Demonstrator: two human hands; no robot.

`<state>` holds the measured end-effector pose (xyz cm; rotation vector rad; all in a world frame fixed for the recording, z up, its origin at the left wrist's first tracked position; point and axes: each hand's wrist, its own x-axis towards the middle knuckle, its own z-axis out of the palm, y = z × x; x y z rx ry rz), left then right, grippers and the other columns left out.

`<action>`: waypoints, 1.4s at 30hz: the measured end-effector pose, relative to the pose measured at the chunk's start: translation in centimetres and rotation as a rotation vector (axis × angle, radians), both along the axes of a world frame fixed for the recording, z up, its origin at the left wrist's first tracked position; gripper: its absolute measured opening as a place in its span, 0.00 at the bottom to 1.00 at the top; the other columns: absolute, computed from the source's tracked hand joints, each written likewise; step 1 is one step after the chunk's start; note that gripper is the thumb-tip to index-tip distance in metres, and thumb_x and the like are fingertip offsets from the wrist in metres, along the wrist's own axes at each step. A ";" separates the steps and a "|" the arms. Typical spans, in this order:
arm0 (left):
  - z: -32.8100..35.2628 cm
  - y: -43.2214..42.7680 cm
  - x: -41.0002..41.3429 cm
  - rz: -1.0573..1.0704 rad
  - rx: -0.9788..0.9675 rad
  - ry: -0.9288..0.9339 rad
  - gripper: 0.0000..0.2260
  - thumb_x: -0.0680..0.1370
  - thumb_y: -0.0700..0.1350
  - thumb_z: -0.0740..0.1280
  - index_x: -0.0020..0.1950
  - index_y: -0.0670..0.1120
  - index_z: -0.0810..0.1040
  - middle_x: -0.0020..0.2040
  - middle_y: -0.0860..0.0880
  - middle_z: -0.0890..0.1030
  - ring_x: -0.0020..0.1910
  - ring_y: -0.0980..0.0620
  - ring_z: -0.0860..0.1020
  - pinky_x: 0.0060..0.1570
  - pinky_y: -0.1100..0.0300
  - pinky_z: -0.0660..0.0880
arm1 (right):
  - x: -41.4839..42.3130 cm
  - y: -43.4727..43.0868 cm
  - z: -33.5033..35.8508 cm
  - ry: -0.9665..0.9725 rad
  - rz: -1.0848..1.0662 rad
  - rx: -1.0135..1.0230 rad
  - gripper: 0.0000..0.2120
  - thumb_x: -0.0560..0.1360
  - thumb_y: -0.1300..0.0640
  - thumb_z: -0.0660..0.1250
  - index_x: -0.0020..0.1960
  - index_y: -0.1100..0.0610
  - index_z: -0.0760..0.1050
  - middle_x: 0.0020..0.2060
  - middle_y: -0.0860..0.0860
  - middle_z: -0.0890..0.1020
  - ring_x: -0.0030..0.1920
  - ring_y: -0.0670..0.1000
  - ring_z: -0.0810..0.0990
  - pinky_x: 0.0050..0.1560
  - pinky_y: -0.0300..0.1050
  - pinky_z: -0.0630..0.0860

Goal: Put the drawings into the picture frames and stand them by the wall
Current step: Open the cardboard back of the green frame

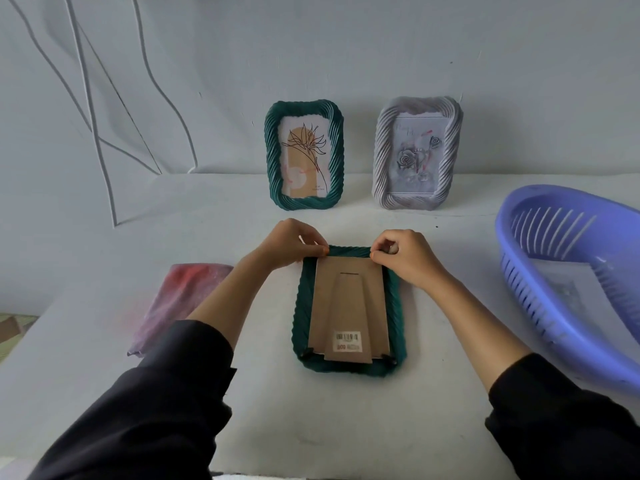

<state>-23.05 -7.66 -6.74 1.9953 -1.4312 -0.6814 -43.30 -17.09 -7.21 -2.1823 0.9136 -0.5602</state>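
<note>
Nearest us, 2 dark sleeves (156, 410) reach out over the white-covered table (311, 427). Centre, just beyond: face-down green frame (395, 306), flat on the table with its long side running near to far. Brown backing board (349, 299) sits in its recess, with the stand flap lying flat. A barcode sticker (347, 341) is near the board's near edge, and a small dark tab (308, 353) shows at each near corner. Left hand (291, 245) is at the frame's far left corner, fingers curled, thumb and forefinger tips pinched together where board meets rim. Right hand (407, 256) is at the far right corner in the same pose, pinching at the far edge. We cannot tell whether each pinch holds a tab or only the board's edge, since the fingertips cover it. Left of the frame, apart from it, lies a pink-purple cloth (176, 299), crumpled and flat on the table. At right is a blue slotted basket (540, 306), cut off by the picture's edge, with 1 pale drawing (568, 292) lying inside. Farther back, 2 frames stand upright on the table by the wall (346, 46). The standing green frame (272, 150) on the left holds a line-drawn flower drawing (304, 157). The white frame (450, 143) to its right, apart from it, holds a grey rose drawing (415, 157). Far left, thin white cables (93, 98) hang against the wall.
</note>
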 end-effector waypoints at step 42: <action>-1.5 14.4 -6.9 -0.002 -0.067 0.053 0.12 0.65 0.43 0.78 0.45 0.55 0.82 0.70 0.47 0.67 0.71 0.47 0.62 0.73 0.48 0.59 | -9.6 13.5 -2.6 -0.022 0.017 -0.001 0.13 0.69 0.58 0.73 0.52 0.57 0.78 0.66 0.55 0.66 0.66 0.48 0.66 0.62 0.36 0.58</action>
